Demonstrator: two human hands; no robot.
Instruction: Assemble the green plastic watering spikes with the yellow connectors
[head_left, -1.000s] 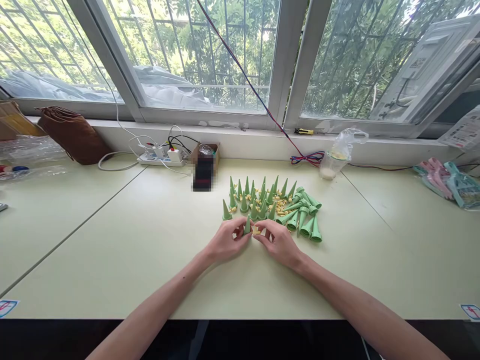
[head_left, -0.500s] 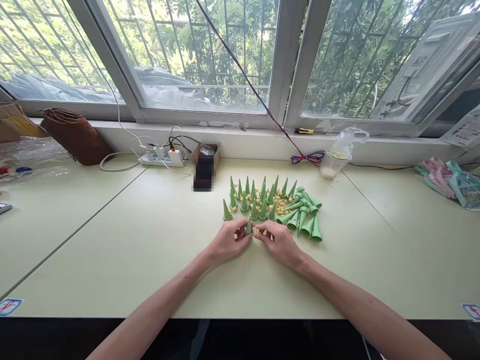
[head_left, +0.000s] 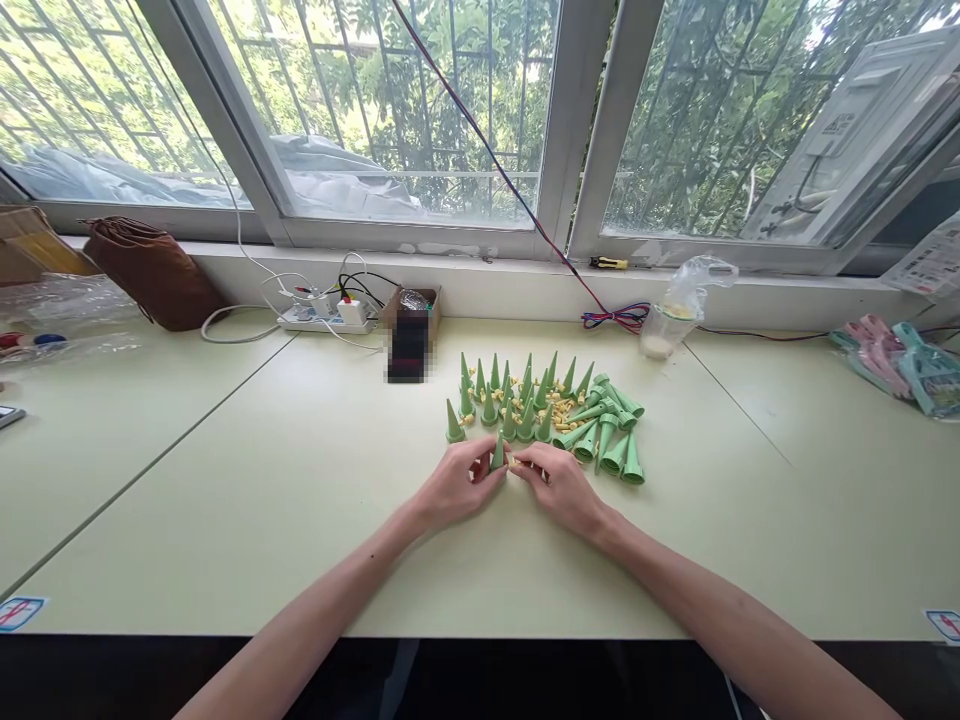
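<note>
My left hand [head_left: 466, 478] is closed around a green plastic cone [head_left: 498, 452], which stands nearly upright with its tip pointing up. Pinched in the fingertips of my right hand [head_left: 553, 480] is a small yellow plastic piece [head_left: 513, 462], right beside the cone's lower part. Whether the piece touches the cone I cannot tell. Just beyond my hands, several upright green cones [head_left: 489, 408] stand in loose rows, some with yellow pieces at their sides. Loose yellow pieces [head_left: 562, 412] lie among them. To the right is a pile of green cones [head_left: 613, 452] lying or leaning with open bases showing.
A power strip [head_left: 322, 320] with cables and a small cardboard box [head_left: 429, 305] stand along the back, a dark blurred rectangle before the box. A plastic cup in a bag [head_left: 664, 330] is at the back right, near bundled wires [head_left: 616, 317]. Pink and teal items [head_left: 896, 362] lie far right.
The small yellow piece has turned slightly in my right fingertips beside the cone. Both hands stay almost in the same place.
</note>
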